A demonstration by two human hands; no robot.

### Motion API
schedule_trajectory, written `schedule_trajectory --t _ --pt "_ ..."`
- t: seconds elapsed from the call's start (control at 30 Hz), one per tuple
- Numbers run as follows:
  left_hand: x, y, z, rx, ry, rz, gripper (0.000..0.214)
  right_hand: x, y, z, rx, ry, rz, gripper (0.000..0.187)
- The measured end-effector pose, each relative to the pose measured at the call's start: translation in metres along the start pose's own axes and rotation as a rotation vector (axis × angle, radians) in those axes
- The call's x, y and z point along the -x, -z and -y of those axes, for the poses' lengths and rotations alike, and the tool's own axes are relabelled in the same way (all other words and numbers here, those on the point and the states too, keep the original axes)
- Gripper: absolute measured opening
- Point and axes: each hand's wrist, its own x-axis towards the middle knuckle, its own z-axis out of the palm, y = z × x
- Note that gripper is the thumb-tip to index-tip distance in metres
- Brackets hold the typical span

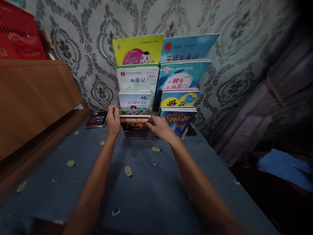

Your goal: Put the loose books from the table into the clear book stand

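While both forearms run off the bottom edge, the left hand and right hand hold an orange-titled book by its opposite sides, mid-frame.
Some fingertips are hidden, and the book's lower cover is too dark to make out; beneath lies a blue cloth. Left of centre, a booklet is partly pixelated. Behind, two columns of books overlap, hiding lower covers; a red basket is cropped at upper left.

pretty dim in here tbh, top right corner goes almost black, soft shadows on the blue cloth, wide-angle stretch at the edges, and the curtain looks kinda blurry
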Motion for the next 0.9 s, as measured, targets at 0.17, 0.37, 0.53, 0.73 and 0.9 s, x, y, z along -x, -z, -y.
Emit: schedule_trajectory --t 0.17,0.37,0.53,0.73,0.9 --pt "-0.003 0.001 0.009 0.083 0.024 -0.042 0.042 0.004 0.007 0.003 0.045 0.046 0.036 0.011" --pt "0.004 0.014 0.058 -0.42 0.252 0.043 0.025 0.017 0.032 0.011 -0.021 0.09 0.068 0.024" --pt "0.023 0.031 0.093 -0.722 0.405 0.151 0.039 0.032 0.056 0.027 -0.08 0.207 -0.085 0.034" --pt "0.021 0.049 0.126 -1.075 0.474 0.473 0.06 0.045 0.073 0.044 -0.153 0.38 -0.289 0.031" --pt "0.011 0.058 0.144 -1.138 0.418 0.606 0.059 0.054 0.083 0.048 -0.124 0.377 -0.266 0.032"
